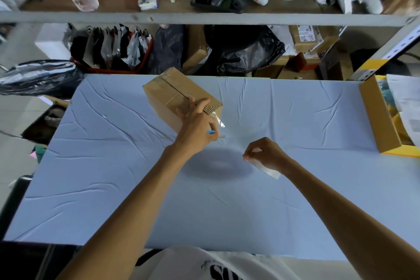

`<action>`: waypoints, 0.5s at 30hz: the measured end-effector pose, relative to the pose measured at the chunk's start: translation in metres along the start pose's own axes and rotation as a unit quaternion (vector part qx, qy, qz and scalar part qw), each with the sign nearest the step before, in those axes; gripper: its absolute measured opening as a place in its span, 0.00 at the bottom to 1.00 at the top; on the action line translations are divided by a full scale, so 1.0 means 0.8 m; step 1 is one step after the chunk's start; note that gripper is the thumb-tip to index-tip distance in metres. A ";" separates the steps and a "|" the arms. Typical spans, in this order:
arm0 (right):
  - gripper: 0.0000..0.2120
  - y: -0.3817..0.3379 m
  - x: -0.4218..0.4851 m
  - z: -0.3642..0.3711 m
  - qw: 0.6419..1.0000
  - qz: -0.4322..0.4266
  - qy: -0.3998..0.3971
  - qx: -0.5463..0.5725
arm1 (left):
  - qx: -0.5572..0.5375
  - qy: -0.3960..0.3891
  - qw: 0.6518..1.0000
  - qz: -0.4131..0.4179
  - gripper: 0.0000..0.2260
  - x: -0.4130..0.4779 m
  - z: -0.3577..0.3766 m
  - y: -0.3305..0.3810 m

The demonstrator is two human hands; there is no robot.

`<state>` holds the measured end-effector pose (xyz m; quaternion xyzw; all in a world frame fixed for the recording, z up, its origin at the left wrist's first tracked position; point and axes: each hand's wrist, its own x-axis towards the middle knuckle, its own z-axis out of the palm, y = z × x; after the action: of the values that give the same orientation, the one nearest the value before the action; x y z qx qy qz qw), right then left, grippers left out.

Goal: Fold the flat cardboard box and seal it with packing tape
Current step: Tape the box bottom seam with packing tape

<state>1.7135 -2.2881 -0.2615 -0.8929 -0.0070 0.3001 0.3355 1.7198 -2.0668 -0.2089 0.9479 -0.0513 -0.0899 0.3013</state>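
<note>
Item: cardboard box (172, 95), folded, standing on the blue-covered table (295, 200) under the left hand's fingertips. A loose tape tail (219, 121) hangs just beside that grip and is best pressed flat down the box wall, smoothing outward.
Left hand (195, 120): forefinger extended on the box top, lower fingers curled round a blue-tipped tool (211, 132).
Right hand (264, 154): pinching a cut tape strip (271, 170), apart from the box.

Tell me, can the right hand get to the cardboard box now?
Probably yes. Bare blue cloth lies between the right hand, which pinches a tape strip, and the cardboard box; the left hand, holding a small blue tool, rests on its near end.
</note>
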 end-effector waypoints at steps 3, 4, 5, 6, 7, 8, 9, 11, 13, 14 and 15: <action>0.06 0.007 -0.005 0.009 0.999 -0.036 0.009 -0.016 | -0.031 0.014 0.999 -0.002 0.10 -0.006 -0.006 -0.006; 0.06 0.008 -0.005 0.013 0.998 -0.048 0.009 -0.031 | -0.035 0.015 0.999 -0.004 0.09 -0.007 -0.007 -0.007; 0.05 0.008 -0.006 0.015 0.997 -0.057 0.004 -0.045 | -0.037 0.014 0.999 -0.005 0.09 -0.008 -0.009 -0.007; 0.05 0.008 -0.007 0.019 0.996 -0.062 -0.004 -0.059 | -0.039 0.012 0.999 -0.007 0.09 -0.008 -0.010 -0.007; 0.05 0.008 -0.007 0.022 0.995 -0.065 -0.012 -0.075 | -0.039 0.010 0.999 -0.008 0.08 -0.009 -0.011 -0.006; 0.05 0.007 -0.007 0.024 0.993 -0.067 -0.021 -0.095 | -0.037 0.007 0.999 -0.008 0.08 -0.008 -0.011 -0.006; 0.05 0.006 -0.008 0.026 0.990 -0.069 -0.029 -0.118 | -0.034 0.005 0.999 -0.008 0.08 -0.008 -0.011 -0.006; 0.05 0.002 -0.010 0.030 0.982 -0.079 -0.042 -0.165 | -0.025 0.003 1.000 -0.005 0.08 -0.008 -0.010 -0.005; 0.05 0.001 -0.011 0.035 0.973 -0.094 -0.045 -0.208 | -0.020 0.004 1.000 -0.002 0.09 -0.008 -0.009 -0.005; 0.05 0.000 -0.012 0.037 0.968 -0.101 -0.048 -0.227 | -0.019 0.004 1.000 -0.002 0.09 -0.008 -0.008 -0.005; 0.04 0.002 -0.011 0.040 0.964 -0.104 -0.049 -0.240 | -0.018 0.004 1.000 -0.001 0.09 -0.008 -0.008 -0.005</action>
<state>1.6889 -2.2721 -0.2767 -0.9259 -0.1880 0.2963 0.1397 1.7147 -2.0588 -0.2050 0.9428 -0.0475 -0.0875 0.3183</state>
